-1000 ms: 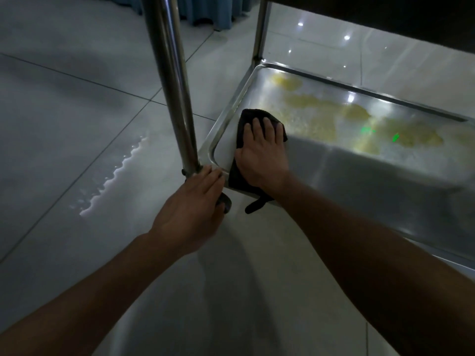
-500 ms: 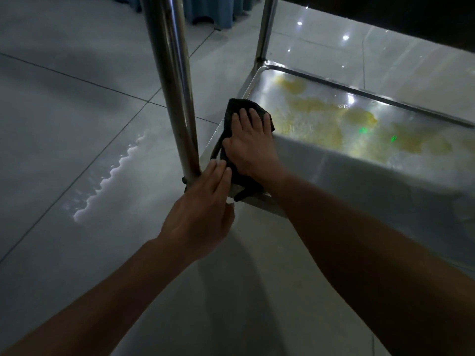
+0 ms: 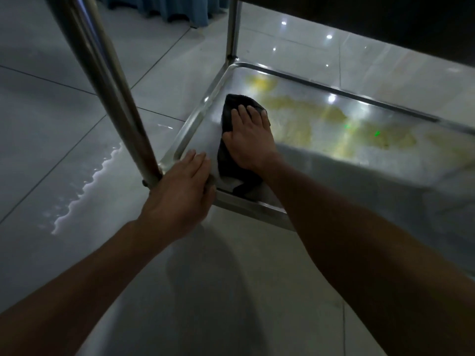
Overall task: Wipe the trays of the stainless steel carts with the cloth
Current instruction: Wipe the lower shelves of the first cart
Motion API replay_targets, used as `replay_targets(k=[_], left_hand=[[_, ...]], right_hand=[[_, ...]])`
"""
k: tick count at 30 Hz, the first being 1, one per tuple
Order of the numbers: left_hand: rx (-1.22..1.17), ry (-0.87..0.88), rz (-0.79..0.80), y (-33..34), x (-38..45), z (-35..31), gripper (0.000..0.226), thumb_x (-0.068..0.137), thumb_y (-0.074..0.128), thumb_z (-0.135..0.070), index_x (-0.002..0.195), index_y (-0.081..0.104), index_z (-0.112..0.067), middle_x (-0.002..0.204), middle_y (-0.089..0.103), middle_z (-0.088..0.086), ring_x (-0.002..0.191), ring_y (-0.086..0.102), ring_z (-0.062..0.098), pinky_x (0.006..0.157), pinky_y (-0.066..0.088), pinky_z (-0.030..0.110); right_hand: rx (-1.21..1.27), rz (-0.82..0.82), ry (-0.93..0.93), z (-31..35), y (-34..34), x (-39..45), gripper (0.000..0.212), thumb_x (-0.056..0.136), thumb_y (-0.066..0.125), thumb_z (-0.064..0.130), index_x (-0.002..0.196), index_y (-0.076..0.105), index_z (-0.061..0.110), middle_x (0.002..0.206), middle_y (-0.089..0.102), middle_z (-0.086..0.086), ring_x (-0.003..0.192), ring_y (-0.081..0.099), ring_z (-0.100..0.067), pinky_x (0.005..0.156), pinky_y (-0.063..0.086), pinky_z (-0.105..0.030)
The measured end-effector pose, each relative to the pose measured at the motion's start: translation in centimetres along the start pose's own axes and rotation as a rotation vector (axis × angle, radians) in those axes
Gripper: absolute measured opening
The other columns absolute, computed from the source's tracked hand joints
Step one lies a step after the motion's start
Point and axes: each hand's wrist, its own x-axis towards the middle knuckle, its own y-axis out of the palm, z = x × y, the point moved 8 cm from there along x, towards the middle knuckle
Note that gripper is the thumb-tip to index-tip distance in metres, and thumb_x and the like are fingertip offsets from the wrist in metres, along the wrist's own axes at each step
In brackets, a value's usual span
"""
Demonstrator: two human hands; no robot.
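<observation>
Right now my right hand (image 3: pixel 248 140) lies flat with fingers straight, pressing the dark cloth (image 3: pixel 228 155) onto the bottom of the lower steel tray (image 3: pixel 200 116), near its front left corner. My left hand (image 3: pixel 180 194) rests on that corner beside the cart's upright post (image 3: pixel 108 83), fingers stretched over the rim, gripping nothing; yellowish smears (image 3: pixel 295 124) lie on the tray just beyond the cloth
</observation>
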Motion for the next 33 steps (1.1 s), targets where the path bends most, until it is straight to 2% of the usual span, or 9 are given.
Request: replay_targets(k=[3,6,9,15,25,31,33], left_hand=[[0.039,0.03,0.024,0.4,1.4,-1.6,0.056,0.097,0.032,-0.037,0.138,0.049,-0.002,0.146,0.046,0.018,0.14,0.036,0.036,0.113,0.031,0.048],[0.043,0.033,0.046,1.5,2.7,-3.7,0.064,0.094,0.022,-0.042,0.142,0.045,-0.006,0.15,0.043,0.016,0.141,0.034,0.034,0.113,0.031,0.049],[0.072,0.058,0.072,2.6,3.7,-6.4,0.063,0.095,0.022,-0.041,0.142,0.045,-0.006,0.15,0.042,0.015,0.142,0.033,0.033,0.114,0.029,0.048],[0.084,0.144,0.115,4.7,5.1,-12.4,0.059,0.094,0.022,-0.04,0.13,0.052,-0.005,0.139,0.051,0.014,0.133,0.04,0.031,0.108,0.032,0.047],[0.056,0.204,0.144,7.8,6.6,-20.7,0.054,0.101,0.032,-0.033,0.144,0.042,-0.002,0.15,0.042,0.014,0.143,0.032,0.028,0.116,0.024,0.039],[0.032,0.234,0.177,9.7,7.5,-25.7,0.064,0.095,0.024,-0.04,0.147,0.039,-0.006,0.154,0.037,0.012,0.145,0.029,0.026,0.118,0.021,0.04],[0.029,0.245,0.195,10.5,7.7,-27.5,0.058,0.099,0.027,-0.038,0.147,0.038,-0.007,0.155,0.036,0.01,0.146,0.025,0.025,0.118,0.018,0.039]], right_hand=[[-0.01,-0.024,0.025,-3.5,-0.5,-1.5,0.067,0.1,0.027,0.042,0.156,0.022,0.007,0.165,0.019,-0.016,0.153,0.01,-0.031,0.124,0.0,-0.049],[-0.026,-0.026,0.066,-7.1,-0.7,-3.0,0.067,0.1,0.028,0.043,0.156,0.023,0.007,0.164,0.02,-0.016,0.153,0.011,-0.031,0.124,0.0,-0.049],[-0.04,-0.02,0.097,-10.5,-1.0,-4.6,0.068,0.101,0.029,0.044,0.157,0.021,0.007,0.165,0.018,-0.016,0.153,0.009,-0.031,0.124,0.0,-0.049],[-0.055,-0.029,0.148,-16.0,-1.6,-7.6,0.068,0.1,0.028,0.046,0.156,0.022,0.007,0.164,0.02,-0.016,0.153,0.011,-0.032,0.124,0.002,-0.049],[-0.03,-0.059,0.226,-23.9,-2.5,-12.6,0.066,0.1,0.035,0.04,0.156,0.025,0.006,0.164,0.022,-0.016,0.153,0.011,-0.031,0.123,0.001,-0.048],[-0.068,-0.077,0.293,-29.8,-3.3,-16.6,0.076,0.091,0.02,0.047,0.155,0.029,0.006,0.162,0.027,-0.015,0.151,0.017,-0.032,0.123,0.006,-0.05],[-0.089,-0.095,0.293,-31.6,-3.7,-17.9,0.079,0.089,0.016,0.048,0.153,0.031,0.005,0.161,0.03,-0.015,0.149,0.02,-0.033,0.122,0.01,-0.05]])
